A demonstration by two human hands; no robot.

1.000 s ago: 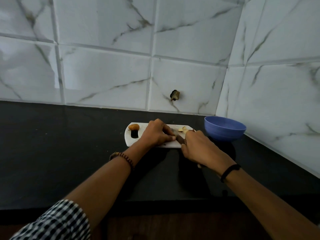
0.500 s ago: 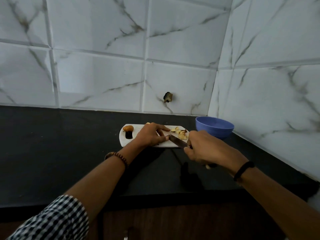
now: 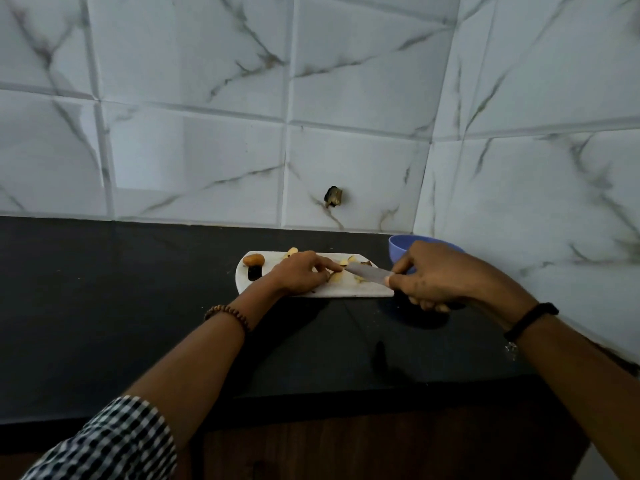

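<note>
Knife point(image 3: 369, 273) (flat grey metal blade) over the rounded white board point(image 3: 367, 289).

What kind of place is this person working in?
Probably a home kitchen: a dark countertop below marble-look wall tiles, a white cutting board with cut food pieces on it, and a knife in the right hand.

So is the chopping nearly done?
Partly. Several cut pieces already lie on the cutting board. Right now the left hand holds down a pale piece while the right hand grips the knife, its blade over the board beside it. An orange-brown piece at the board's left end looks uncut, so that is probably left. The blue bowl waits behind the right hand.
</note>
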